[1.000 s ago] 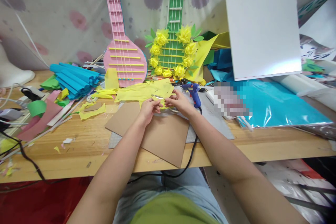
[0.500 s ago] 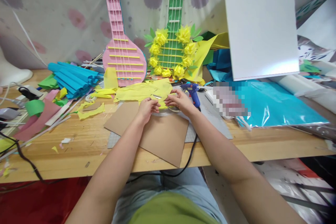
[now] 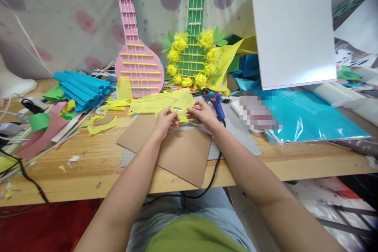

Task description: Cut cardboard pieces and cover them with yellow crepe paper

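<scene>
Over the back edge of a brown cardboard sheet (image 3: 184,151), my left hand (image 3: 167,121) pinches one end of a small yellow paper piece (image 3: 183,115). The other end is pinched by my right hand (image 3: 202,114), close beside it; the fingertips partly hide the piece. Wide yellow crepe paper (image 3: 159,101) lies just behind both hands. A blue glue gun (image 3: 216,104) rests right of my right hand, its black cord running down past the cardboard. Part of a pale ring (image 3: 195,123) shows under my right hand.
A pink paper guitar (image 3: 138,65) and a green one with yellow flowers (image 3: 193,61) stand at the back. Folded blue paper (image 3: 81,88) and scraps lie left. A white board (image 3: 295,39) and wrapped blue sheets (image 3: 319,118) are at right. A grey mat (image 3: 242,141) lies under the cardboard.
The fingers of my right hand have drawn together into a pinch and turned slightly. My left hand stays almost where it was.
</scene>
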`<move>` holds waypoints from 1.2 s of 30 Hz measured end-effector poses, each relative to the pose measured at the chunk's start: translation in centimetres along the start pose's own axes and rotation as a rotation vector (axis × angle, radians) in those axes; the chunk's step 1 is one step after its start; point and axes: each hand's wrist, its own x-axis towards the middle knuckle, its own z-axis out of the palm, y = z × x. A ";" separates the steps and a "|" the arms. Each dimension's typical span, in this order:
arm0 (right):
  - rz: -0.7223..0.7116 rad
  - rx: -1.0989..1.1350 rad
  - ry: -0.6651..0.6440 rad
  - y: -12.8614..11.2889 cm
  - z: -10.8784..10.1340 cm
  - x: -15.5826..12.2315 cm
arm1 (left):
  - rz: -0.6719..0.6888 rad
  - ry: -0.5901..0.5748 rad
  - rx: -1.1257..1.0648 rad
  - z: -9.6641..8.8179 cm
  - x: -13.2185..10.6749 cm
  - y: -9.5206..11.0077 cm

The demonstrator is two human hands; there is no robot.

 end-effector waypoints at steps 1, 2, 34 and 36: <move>-0.006 0.002 0.001 0.1 0.1 0.0 | 0.006 0.004 0.002 0.1 0.0 -0.1; -0.017 0.004 -0.006 0.2 0.2 0.1 | 0.016 0.003 0.007 0.1 0.0 -0.2; -0.318 -0.496 -0.053 1.8 0.3 -0.2 | 0.166 0.019 -0.086 -0.1 0.2 -0.3; -0.315 -0.574 -0.059 1.8 0.2 -0.3 | 0.157 0.028 -0.102 -0.2 0.3 -0.2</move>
